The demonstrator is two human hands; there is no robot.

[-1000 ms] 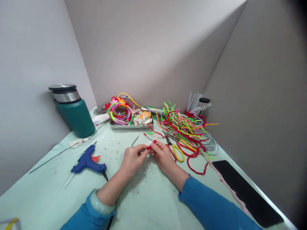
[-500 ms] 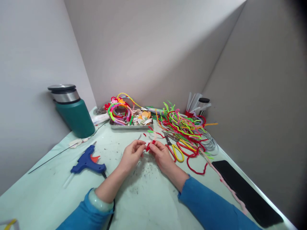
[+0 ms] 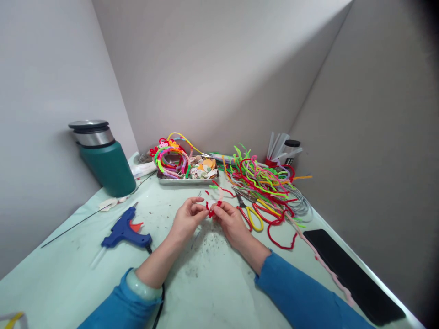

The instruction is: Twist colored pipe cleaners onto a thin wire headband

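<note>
Between my fingertips, above the middle of the table, is a short bent piece of red pipe cleaner (image 3: pixel 211 213). My left hand (image 3: pixel 188 218) pinches its left end between thumb and fingers. On the other side my right hand (image 3: pixel 229 221) is closed on it, thumb on top, hiding part of the piece. Just beyond the hands lie small red and green pipe cleaner scraps (image 3: pixel 224 189). To the right of my right hand rest scissors (image 3: pixel 254 218) with yellow and red handles.
A blue glue gun (image 3: pixel 126 233) lies left, near a green bottle (image 3: pixel 108 167). Behind stands a metal tray (image 3: pixel 187 181) with cutouts and colourful pipe cleaner rings. Tangled pipe cleaners (image 3: pixel 264 178) pile up at the right, and a black phone-like slab (image 3: pixel 353 274) lies along the right edge.
My left fingers have shifted slightly and opened a little, showing more of the red pipe cleaner's bent left end. My right hand stays nearly still.
</note>
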